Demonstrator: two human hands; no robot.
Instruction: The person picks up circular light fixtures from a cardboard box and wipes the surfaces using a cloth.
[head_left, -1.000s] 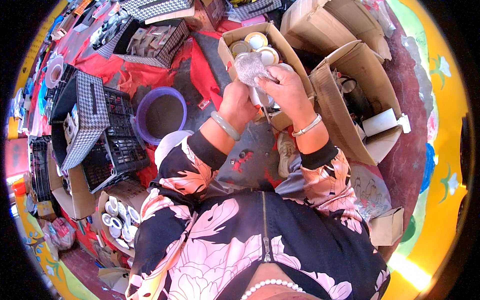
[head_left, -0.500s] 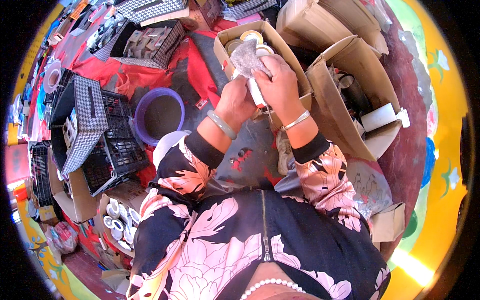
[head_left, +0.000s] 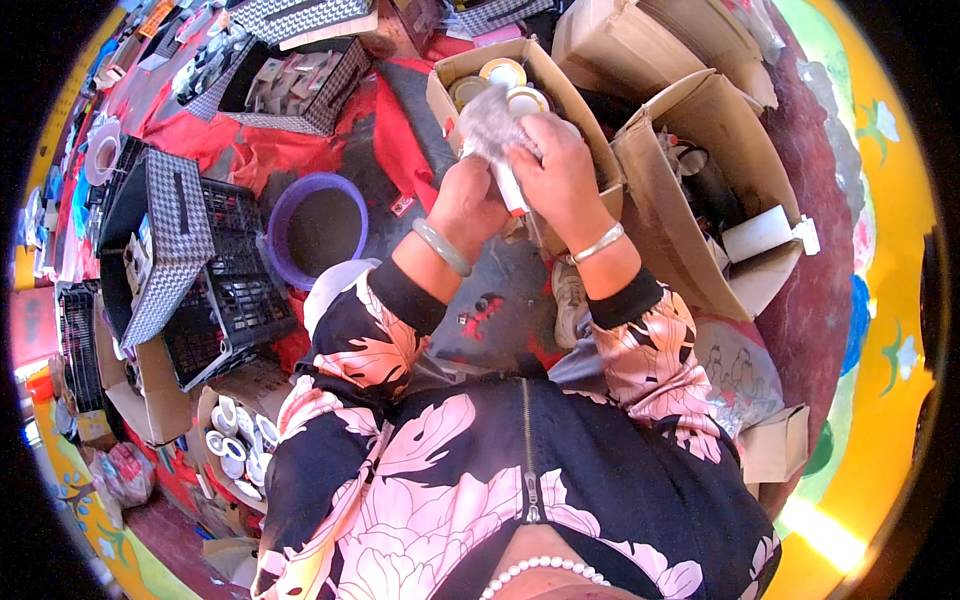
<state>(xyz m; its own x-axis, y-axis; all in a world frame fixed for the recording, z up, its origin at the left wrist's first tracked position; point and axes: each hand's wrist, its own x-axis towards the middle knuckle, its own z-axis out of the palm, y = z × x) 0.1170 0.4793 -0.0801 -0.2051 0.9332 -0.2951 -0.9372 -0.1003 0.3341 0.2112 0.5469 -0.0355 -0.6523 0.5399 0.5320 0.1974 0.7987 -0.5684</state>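
Both hands meet over the near end of an open cardboard box (head_left: pixel 592 128). My left hand (head_left: pixel 468 198) is closed round a narrow white piece with a red end (head_left: pixel 506 186), perhaps a small carton. In my closed right hand (head_left: pixel 556 168) is a crumpled grey sheet (head_left: pixel 488 118), cloth or bubble wrap; it is blurred and reaches forward over the white piece. Right fingertips touch or nearly touch the white piece. Behind the grey sheet, inside the box, lie several round, flat gold-and-white things (head_left: pixel 503 73).
At the right stands another open carton (head_left: pixel 655 215) with a white cylinder (head_left: pixel 757 234) leaning out. Left of my hands is a purple-rimmed tub (head_left: pixel 283 218). Houndstooth bins (head_left: pixel 180 240) and a box of white round pieces (head_left: pixel 232 446) are farther left. My shoe (head_left: pixel 570 300) is below.
The grey sheet has shifted slightly and is smeared by motion. My right hand has moved a little toward me; the left keeps its hold.
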